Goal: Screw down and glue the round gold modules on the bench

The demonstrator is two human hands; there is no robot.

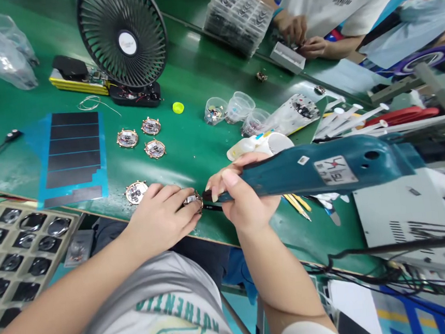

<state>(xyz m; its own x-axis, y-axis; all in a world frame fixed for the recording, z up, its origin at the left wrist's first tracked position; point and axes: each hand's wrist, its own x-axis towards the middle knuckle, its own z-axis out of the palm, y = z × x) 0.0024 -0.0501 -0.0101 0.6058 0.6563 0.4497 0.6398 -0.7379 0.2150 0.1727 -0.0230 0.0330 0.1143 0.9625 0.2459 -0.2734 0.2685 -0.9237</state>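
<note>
Left hand (160,219) pinching small round metal part (193,201), right hand (244,193) gripping teal electric screwdriver (316,172).
Both grips closed, screwdriver tip (205,195) touching the part.

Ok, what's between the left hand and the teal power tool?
Head view: a small gold-rimmed round module, pinched by the left hand, right beside the teal power tool.

round metal part (193,201): mostly hidden by left hand (160,219) | co-worker's torso (328,2): cut off at top
</note>
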